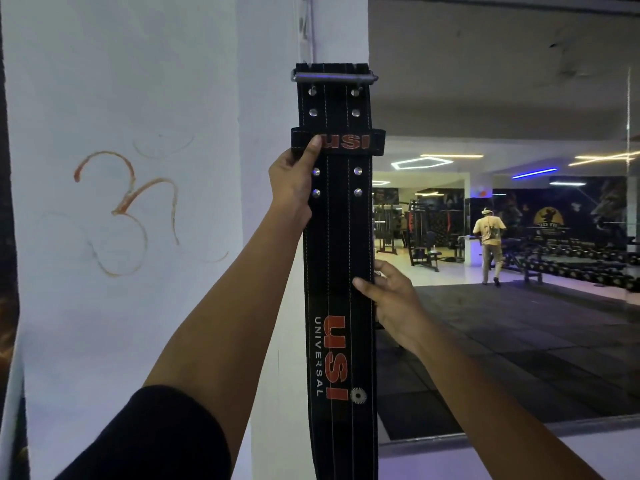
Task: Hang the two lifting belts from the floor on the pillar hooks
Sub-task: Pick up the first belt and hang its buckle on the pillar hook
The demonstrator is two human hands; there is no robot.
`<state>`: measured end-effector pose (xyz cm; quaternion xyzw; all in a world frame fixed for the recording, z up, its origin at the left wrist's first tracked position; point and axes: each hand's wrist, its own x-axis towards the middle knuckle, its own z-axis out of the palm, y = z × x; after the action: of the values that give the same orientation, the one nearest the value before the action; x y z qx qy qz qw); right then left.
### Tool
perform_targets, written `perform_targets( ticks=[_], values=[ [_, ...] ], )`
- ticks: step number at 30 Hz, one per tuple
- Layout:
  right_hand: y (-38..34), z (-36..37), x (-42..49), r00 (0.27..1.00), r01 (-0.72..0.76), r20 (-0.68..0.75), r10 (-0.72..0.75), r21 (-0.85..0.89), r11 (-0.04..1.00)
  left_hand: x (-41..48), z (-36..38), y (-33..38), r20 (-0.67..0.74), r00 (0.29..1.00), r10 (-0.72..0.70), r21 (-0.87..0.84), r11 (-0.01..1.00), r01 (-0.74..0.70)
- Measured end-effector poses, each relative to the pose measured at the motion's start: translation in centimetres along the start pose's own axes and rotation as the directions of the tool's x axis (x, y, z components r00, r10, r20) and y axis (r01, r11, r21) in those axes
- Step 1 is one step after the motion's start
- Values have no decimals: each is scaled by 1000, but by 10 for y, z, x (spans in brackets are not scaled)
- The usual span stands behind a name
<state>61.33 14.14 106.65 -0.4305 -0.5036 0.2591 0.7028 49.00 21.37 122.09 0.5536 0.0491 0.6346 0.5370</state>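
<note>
Hook hidden behind belt (337, 237) buckle (334, 77)

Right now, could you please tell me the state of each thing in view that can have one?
Lifting belt: unbuckled, held vertical against the pillar, buckle end up.
Buckle: at the top; whether it sits on a hook cannot be seen.
Keeper loop: around the strap, empty.
Left hand: grip closed on the belt's left edge, thumb on the loop.
Right hand: pinching the right edge lower down.
Pillar: white, upright.

Both hands grip black belt (337, 237) against pillar (270, 98)
</note>
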Motion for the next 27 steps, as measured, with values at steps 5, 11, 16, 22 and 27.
perform_targets(
  ticks=[5, 11, 16, 22, 27],
  values=[
    [28, -13, -17, 994, -110, 6, 110, -58, 992, -2, -5, -5, -33, 999, -31, -15, 999, 30],
    [-15, -2, 26, 997, -2, -78, 7, 66, 998, -1, -5, -11, -34, 999, -19, -21, 1000, 18],
    [-70, 22, 62, 981, 145, -127, -150, -44, 988, -4, -12, -18, -36, 999, 10, -8, 1000, -10],
    [-136, 40, 86, 967, 225, -105, -231, -68, 972, -3, -23, -21, -14, 1000, -3, 40, 999, 4],
    [-151, 55, 98, 949, 228, -211, -236, -61, 972, 8, -30, -13, 62, 998, 1, 143, 990, -10]
  ],
)
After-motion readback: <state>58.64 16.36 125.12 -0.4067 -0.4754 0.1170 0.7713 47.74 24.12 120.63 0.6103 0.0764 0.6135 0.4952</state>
